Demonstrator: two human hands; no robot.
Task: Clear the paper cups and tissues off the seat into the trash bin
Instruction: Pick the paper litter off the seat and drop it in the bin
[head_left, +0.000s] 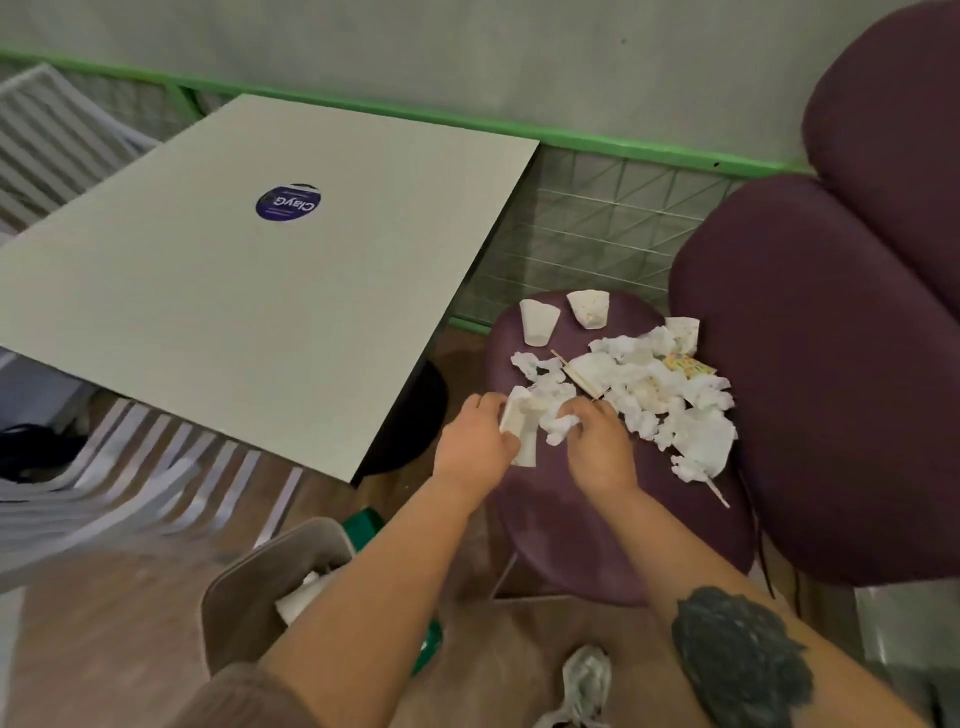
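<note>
Here, crumpled white tissues (660, 400), flattened paper cup (521, 431) in left hand (475, 441)

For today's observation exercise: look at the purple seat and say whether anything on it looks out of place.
Yes. Crumpled tissues are strewn across the purple seat, with two paper cups tipped over at its far edge and a wooden stick among the litter. A seat should not hold rubbish.

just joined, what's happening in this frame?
A person is clearing litter off the purple seat. The left hand holds a paper cup; the right hand pinches a tissue. Two cups and a tissue pile remain. The bin stands lower left, something white already inside.
</note>
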